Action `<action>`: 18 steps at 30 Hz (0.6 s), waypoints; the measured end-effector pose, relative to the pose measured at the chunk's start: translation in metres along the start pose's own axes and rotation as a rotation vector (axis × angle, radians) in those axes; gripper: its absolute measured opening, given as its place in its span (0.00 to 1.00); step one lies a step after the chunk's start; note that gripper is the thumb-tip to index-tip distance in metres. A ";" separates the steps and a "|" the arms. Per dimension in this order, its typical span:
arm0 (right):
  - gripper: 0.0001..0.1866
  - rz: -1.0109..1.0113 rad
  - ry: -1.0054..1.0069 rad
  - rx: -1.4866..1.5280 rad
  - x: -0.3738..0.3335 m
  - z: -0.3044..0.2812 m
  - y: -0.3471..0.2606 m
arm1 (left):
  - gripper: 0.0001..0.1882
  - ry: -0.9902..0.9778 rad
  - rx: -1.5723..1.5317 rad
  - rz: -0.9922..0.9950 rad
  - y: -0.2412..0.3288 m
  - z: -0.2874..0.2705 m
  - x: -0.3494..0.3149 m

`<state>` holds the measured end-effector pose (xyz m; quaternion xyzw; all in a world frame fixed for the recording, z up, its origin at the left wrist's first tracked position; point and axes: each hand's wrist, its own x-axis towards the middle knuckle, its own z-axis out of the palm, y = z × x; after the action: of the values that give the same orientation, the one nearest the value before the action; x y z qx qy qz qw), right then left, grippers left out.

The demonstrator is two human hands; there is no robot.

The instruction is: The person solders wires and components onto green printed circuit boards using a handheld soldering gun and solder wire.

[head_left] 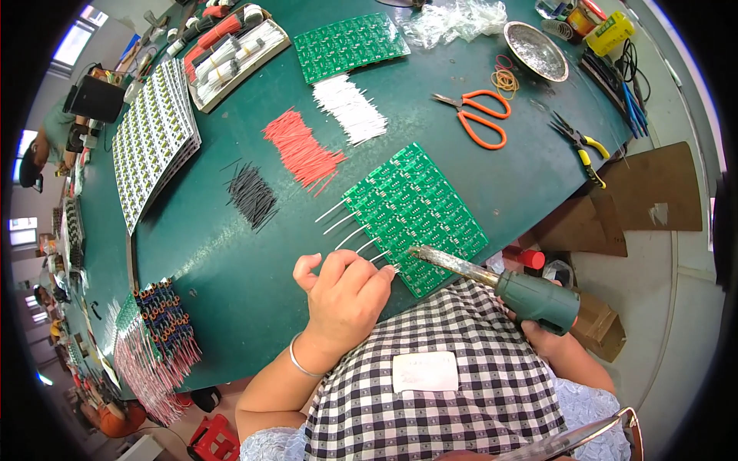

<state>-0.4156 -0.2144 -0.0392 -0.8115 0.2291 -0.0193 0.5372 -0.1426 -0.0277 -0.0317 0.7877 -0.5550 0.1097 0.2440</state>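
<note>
A green circuit board [430,203] lies in front of me on the table, with several white wires [350,237] sticking out from its left edge. My left hand [344,296] is closed in a pinch at that edge, near the lower corner; it seems to hold a white wire, mostly hidden by the fingers. In my right hand [540,338] is a soldering gun [536,301] with a green body. Its metal tip points left over the board, close to my left fingertips. The gun's body hides most of the right fingers.
Beyond the board lie bundles of white wires [350,109], red wires [304,150] and black wires [252,196], plus another green board [350,46]. Orange-handled scissors [480,115], pliers [580,146] and a metal bowl [536,51] are at right. Wired boards [163,319] stand at left.
</note>
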 end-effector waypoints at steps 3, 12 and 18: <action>0.27 0.045 0.008 0.030 0.000 -0.003 -0.011 | 0.05 0.002 0.002 0.006 0.003 -0.004 -0.001; 0.15 -0.050 0.026 -0.009 -0.001 -0.004 -0.019 | 0.09 0.010 -0.048 0.004 0.011 0.001 -0.008; 0.17 -0.048 -0.002 -0.029 -0.003 -0.002 -0.012 | 0.08 0.020 -0.056 0.005 0.012 0.003 -0.007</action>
<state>-0.4146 -0.2111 -0.0270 -0.8246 0.2094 -0.0280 0.5248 -0.1565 -0.0262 -0.0342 0.7779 -0.5575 0.1024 0.2713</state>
